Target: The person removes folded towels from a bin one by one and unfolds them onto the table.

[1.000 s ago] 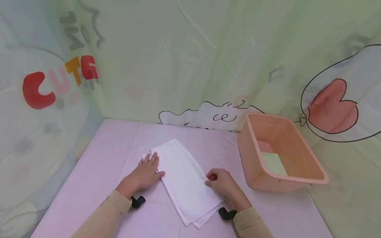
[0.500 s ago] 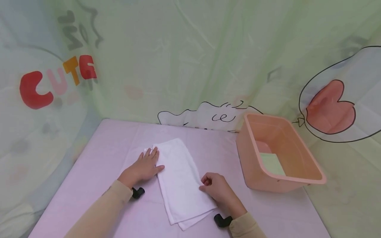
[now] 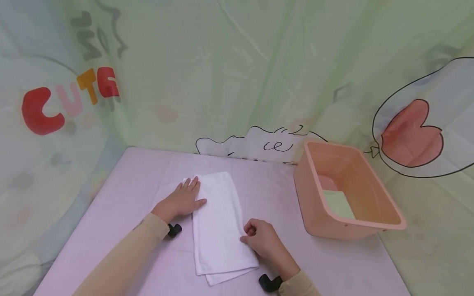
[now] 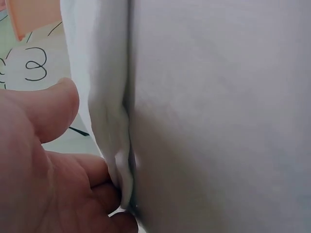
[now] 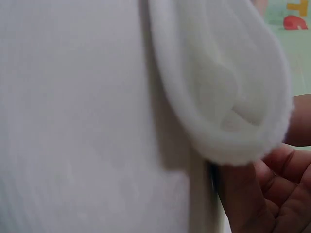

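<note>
A white towel (image 3: 222,230), folded over on itself, lies on the table with its lower layer showing past the near edge. My left hand (image 3: 183,199) rests flat on its far left part, fingers spread and straight. In the left wrist view the fingertips of the left hand (image 4: 63,179) reach the towel's layered edge (image 4: 112,121). My right hand (image 3: 263,242) pinches the right edge between thumb and curled fingers. From the right wrist view, the towel's rounded fold (image 5: 233,141) sits between the thumb below and a finger of the right hand (image 5: 286,184).
A pink-orange plastic bin (image 3: 307,197) stands at the table's right side, with a pale green folded cloth (image 3: 338,203) inside. The table has a light pink cover (image 3: 148,176). A printed curtain (image 3: 222,82) closes off the back and sides.
The towel has turned, its near end swinging left so it lies straighter. My right hand has moved left and nearer along with its edge; my left hand has shifted slightly farther away.
</note>
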`<state>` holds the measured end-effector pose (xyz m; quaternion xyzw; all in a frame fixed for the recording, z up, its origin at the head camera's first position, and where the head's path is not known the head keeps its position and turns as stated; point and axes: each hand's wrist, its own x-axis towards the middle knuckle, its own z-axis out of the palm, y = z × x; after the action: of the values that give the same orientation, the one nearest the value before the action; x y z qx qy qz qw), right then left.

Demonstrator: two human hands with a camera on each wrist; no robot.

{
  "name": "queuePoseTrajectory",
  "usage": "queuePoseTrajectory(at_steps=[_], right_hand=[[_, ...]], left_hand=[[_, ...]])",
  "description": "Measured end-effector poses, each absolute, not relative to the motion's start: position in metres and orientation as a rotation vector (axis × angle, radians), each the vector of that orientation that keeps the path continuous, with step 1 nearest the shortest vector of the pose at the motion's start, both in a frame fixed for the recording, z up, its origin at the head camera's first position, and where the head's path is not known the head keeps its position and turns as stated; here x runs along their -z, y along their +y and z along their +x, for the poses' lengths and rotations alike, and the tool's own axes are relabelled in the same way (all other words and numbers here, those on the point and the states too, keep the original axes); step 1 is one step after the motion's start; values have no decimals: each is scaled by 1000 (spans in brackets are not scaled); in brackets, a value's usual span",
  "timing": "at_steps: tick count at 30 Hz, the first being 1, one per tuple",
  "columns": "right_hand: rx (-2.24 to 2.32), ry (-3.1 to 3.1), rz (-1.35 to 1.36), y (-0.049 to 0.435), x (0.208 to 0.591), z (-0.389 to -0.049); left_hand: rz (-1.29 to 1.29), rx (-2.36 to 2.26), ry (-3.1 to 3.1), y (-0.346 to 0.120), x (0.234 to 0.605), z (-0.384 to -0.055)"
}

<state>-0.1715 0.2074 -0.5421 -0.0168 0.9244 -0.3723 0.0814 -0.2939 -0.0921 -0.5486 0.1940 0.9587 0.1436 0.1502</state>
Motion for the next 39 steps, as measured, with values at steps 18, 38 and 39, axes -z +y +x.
queuePoseTrajectory(at_steps=[18,38,39], right_hand=[[1121,2746,-120,191,541,-162],[997,2844,-60,201,533,-175],[998,2862,-60,201,531,-177]], left_hand=[[529,-455,2701,-81,537,-315],[424,-415,2814,-112,546,-292],[415,-419,2817,-114,545,-288]])
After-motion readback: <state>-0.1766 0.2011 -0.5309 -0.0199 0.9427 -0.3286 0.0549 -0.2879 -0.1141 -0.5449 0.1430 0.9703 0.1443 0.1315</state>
